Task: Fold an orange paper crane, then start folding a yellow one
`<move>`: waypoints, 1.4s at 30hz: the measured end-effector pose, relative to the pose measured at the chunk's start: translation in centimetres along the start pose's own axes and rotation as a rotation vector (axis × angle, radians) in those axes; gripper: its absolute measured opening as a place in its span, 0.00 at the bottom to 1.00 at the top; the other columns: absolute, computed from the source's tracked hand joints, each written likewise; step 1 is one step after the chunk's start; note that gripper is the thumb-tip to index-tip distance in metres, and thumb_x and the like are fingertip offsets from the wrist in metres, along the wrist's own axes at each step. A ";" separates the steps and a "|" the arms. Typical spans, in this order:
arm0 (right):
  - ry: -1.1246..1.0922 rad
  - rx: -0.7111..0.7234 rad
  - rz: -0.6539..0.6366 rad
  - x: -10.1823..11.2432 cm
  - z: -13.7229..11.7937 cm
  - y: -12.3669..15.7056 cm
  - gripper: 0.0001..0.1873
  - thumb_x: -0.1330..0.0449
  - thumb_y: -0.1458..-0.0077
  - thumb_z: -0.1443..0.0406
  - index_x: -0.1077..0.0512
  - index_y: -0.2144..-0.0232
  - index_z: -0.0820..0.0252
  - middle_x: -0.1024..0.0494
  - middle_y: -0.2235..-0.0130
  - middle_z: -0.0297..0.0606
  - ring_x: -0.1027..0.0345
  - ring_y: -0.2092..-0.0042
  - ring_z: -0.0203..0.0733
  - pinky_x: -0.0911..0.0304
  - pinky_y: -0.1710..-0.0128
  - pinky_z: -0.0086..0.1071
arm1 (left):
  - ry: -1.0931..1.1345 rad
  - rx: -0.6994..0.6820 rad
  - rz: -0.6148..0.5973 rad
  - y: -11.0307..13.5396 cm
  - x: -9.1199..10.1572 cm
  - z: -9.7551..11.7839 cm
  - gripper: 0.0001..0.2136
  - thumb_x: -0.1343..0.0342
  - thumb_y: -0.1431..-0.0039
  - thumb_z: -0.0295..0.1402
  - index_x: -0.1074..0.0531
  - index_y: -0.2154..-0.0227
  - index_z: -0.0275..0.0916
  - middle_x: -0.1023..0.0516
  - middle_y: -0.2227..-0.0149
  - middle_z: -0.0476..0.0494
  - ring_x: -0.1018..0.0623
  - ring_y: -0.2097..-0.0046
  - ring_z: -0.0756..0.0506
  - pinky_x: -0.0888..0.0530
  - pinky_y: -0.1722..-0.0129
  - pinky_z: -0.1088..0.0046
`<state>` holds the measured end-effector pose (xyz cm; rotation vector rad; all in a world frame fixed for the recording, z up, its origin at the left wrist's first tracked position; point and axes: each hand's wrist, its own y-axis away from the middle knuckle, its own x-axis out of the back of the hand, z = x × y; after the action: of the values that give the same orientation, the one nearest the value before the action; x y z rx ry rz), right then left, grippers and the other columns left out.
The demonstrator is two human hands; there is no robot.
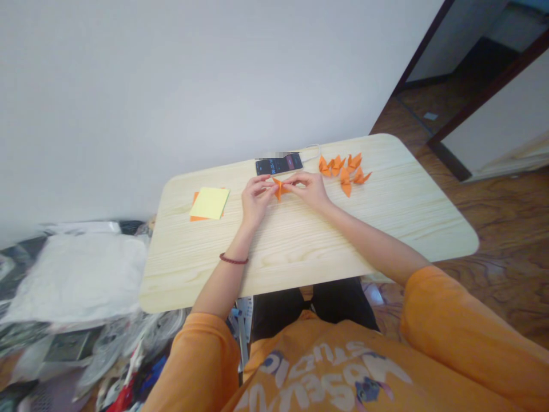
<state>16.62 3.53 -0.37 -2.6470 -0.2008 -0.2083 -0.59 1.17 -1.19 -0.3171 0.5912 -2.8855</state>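
Orange T-shirt point(326, 366) with white print, dark red beaded bracelet point(234, 259), black trousers point(343, 300)

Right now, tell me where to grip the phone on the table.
Grip the phone by its two long edges, with the fingers coming down from above at the left end. It lies flat on the table, so its edges sit low, and a white cable leaves the right end.

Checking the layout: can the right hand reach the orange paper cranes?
Probably yes: the right hand sits close to the orange paper cranes, with only pale wooden tabletop between, though it would first release the folded orange paper it pinches.
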 end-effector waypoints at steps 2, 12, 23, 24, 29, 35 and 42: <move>0.025 0.016 -0.005 0.0 -0.1 0.0 0.10 0.34 0.52 0.58 0.21 0.74 0.60 0.19 0.71 0.39 0.27 0.69 0.39 0.31 0.65 0.34 | -0.054 -0.052 0.017 0.0 0.1 0.3 0.05 0.34 0.51 0.36 0.20 0.72 0.42 0.22 0.59 0.43 0.24 0.54 0.45 0.26 0.58 0.68; 0.076 0.114 0.003 0.0 -0.4 0.2 0.04 0.37 0.51 0.65 0.22 0.73 0.60 0.21 0.70 0.38 0.27 0.68 0.37 0.31 0.67 0.31 | 0.042 -0.005 -0.053 0.6 -0.2 1.4 0.05 0.38 0.48 0.35 0.22 0.70 0.39 0.21 0.67 0.45 0.22 0.62 0.48 0.25 0.67 0.74; 0.125 0.134 -0.018 0.1 -0.7 0.2 0.06 0.37 0.48 0.63 0.23 0.73 0.59 0.21 0.70 0.37 0.28 0.68 0.36 0.30 0.67 0.31 | 0.027 -0.033 -0.055 0.6 -0.2 1.3 0.05 0.38 0.47 0.34 0.23 0.70 0.38 0.20 0.68 0.46 0.21 0.66 0.49 0.26 0.63 0.74; 0.129 0.130 -0.020 0.1 -0.7 0.2 0.06 0.37 0.48 0.62 0.23 0.73 0.59 0.21 0.70 0.37 0.29 0.68 0.36 0.30 0.67 0.31 | 0.019 -0.037 -0.053 0.6 -0.2 1.3 0.05 0.38 0.47 0.34 0.23 0.70 0.39 0.20 0.68 0.46 0.21 0.66 0.49 0.26 0.63 0.74; 0.130 0.134 -0.012 0.0 -0.8 0.3 0.05 0.37 0.48 0.63 0.24 0.73 0.59 0.22 0.70 0.36 0.29 0.68 0.36 0.30 0.66 0.31 | 0.001 -0.034 -0.058 0.7 -0.1 1.4 0.05 0.39 0.47 0.35 0.23 0.70 0.39 0.21 0.68 0.46 0.22 0.66 0.49 0.26 0.64 0.74; 0.113 0.103 -0.016 -0.1 -1.0 0.3 0.05 0.38 0.49 0.63 0.26 0.74 0.59 0.24 0.70 0.36 0.30 0.67 0.36 0.30 0.66 0.31 | -0.006 -0.014 -0.070 0.7 -0.2 1.5 0.06 0.39 0.46 0.36 0.24 0.70 0.39 0.21 0.68 0.47 0.22 0.67 0.50 0.27 0.67 0.75; 0.100 0.076 -0.039 -0.1 -1.1 0.3 0.08 0.39 0.48 0.60 0.27 0.74 0.58 0.24 0.70 0.36 0.31 0.66 0.37 0.31 0.66 0.32 | -0.009 -0.010 -0.086 0.8 -0.3 1.6 0.06 0.40 0.46 0.37 0.25 0.70 0.39 0.22 0.67 0.47 0.22 0.66 0.49 0.27 0.66 0.75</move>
<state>16.46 2.77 0.50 -2.5514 -0.2228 -0.3389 0.14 -0.07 -0.13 -0.3654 0.6048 -2.9622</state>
